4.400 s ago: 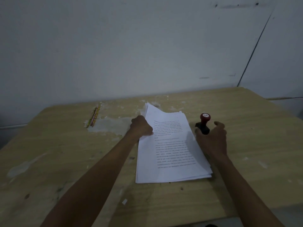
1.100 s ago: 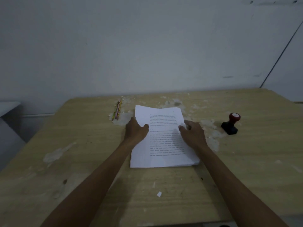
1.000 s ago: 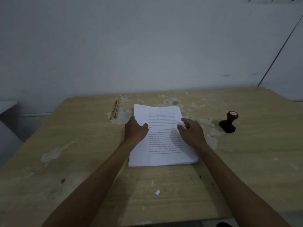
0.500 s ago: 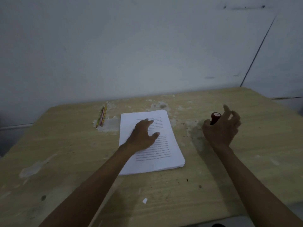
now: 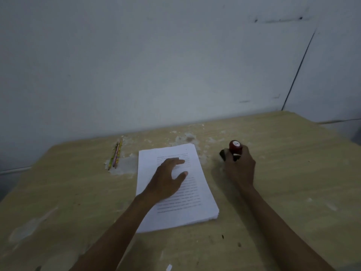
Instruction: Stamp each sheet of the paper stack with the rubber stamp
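Observation:
A white paper stack (image 5: 201, 208) with printed text lies in the middle of the wooden table (image 5: 293, 173). My left hand (image 5: 166, 178) rests flat on the top sheet, fingers spread, pressing it down. To the right of the stack stands the rubber stamp (image 5: 235, 146), with a red knob and a black base on the table. My right hand (image 5: 239, 169) is wrapped around the stamp's lower part, and only the red knob and a corner of the base show.
Two pencils (image 5: 115, 157) lie side by side at the back left of the stack, on a pale worn patch. A grey wall rises just behind the table. A small scrap of paper (image 5: 169, 267) lies near the front edge.
My right hand left the stack, reached right and closed around the stamp. My left hand slid from the stack's left edge onto the top sheet and lies flat there.

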